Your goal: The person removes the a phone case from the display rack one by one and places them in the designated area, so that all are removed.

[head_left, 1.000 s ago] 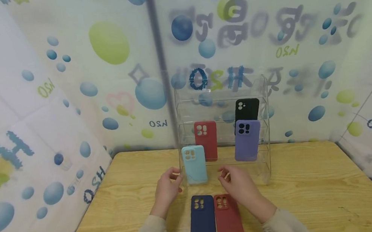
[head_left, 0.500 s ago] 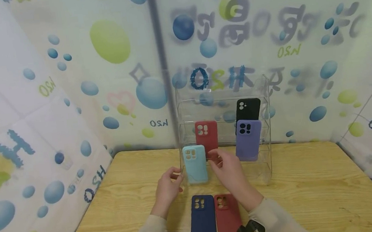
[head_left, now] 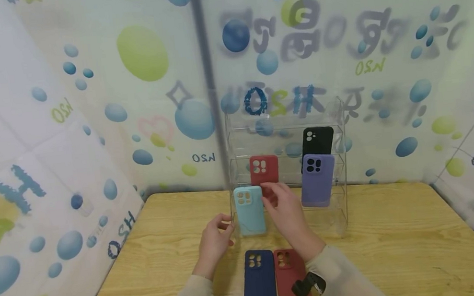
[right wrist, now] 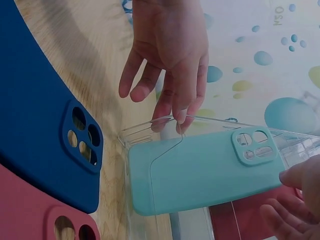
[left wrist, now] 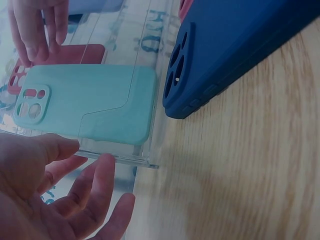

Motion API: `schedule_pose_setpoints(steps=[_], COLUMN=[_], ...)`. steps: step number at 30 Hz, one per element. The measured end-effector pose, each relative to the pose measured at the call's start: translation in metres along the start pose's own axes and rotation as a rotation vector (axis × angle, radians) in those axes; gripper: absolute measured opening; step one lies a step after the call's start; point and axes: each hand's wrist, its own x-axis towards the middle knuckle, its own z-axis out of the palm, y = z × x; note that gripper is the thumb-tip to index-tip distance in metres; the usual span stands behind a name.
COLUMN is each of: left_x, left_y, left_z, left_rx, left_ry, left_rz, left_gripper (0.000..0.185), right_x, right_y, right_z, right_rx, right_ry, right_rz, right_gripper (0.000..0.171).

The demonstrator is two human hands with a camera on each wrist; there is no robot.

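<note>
A light-blue phone case (head_left: 250, 214) stands in the lowest tier of a clear display rack (head_left: 343, 214). My left hand (head_left: 214, 242) holds the rack's left side edge; in the left wrist view its thumb (left wrist: 65, 147) lies along that edge, other fingers beyond it. My right hand (head_left: 287, 210) is at the case's upper right corner; in the right wrist view its thumb tip (right wrist: 290, 176) touches the corner, fingers bent loosely beside it. Behind stands a red phone case (head_left: 263, 167), partly covered by the right hand.
A purple phone case (head_left: 317, 180) and a black one (head_left: 318, 139) stand on the rack's right side. A dark-blue phone case (head_left: 259, 285) and another red case (head_left: 287, 277) lie side by side on the wooden table (head_left: 403, 246), between the forearms.
My right hand has moved left and up from beside the light-blue case to its upper right corner. My left hand keeps its place at the rack's edge.
</note>
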Motion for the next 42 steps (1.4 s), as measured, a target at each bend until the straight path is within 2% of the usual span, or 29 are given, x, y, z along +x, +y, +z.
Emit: schedule_pose_setpoints(steps=[11,23,32,42], left_x=[0.0,0.0,0.004,0.0], left_y=[-0.002,0.0,-0.001,-0.001], left_z=[0.0,0.0,0.004,0.002], left_rx=[0.022,0.018,0.007,0.003], left_ry=[0.001,0.003,0.005,0.014], left_rz=[0.002,-0.003,0.009,0.004], left_gripper=[0.019,0.019,0.019,0.018], right_x=[0.004,0.002,0.001,-0.001], right_y=[0.003,0.005,0.009,0.013], right_z=[0.008,0.009,0.003,0.0], right_rx=[0.011,0.043,0.091,0.117], right_ry=[-0.025,0.035,0.051,0.073], right_rz=[-0.038,-0.063,-0.091,-0.127], right_gripper=[0.033,0.019,0.016,0.015])
